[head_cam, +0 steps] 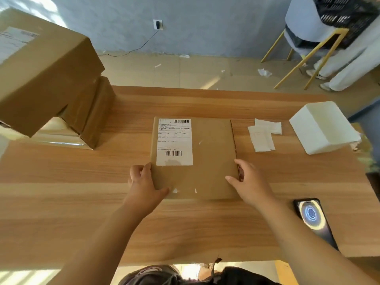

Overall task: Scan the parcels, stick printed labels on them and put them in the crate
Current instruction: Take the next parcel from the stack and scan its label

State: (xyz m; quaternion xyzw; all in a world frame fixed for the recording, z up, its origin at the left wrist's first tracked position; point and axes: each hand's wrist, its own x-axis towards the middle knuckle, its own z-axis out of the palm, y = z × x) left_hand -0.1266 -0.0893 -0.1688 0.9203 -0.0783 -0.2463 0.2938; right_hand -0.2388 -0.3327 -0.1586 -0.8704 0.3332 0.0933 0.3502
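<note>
A flat brown cardboard parcel (207, 157) lies in the middle of the wooden table (82, 182). A white printed label (174, 141) with two barcodes is stuck on its left half. My left hand (144, 182) grips the parcel's near left edge, thumb on top. My right hand (246, 182) grips the near right edge, thumb on top and fingers curled over the side. A black crate (345, 15) sits on a chair at the far right.
Stacked brown boxes (47, 79) stand at the table's left. White label backings (262, 135) and a white printer (324, 126) lie to the right. A phone (313, 217) with a lit screen lies near my right forearm. A person stands by the chair.
</note>
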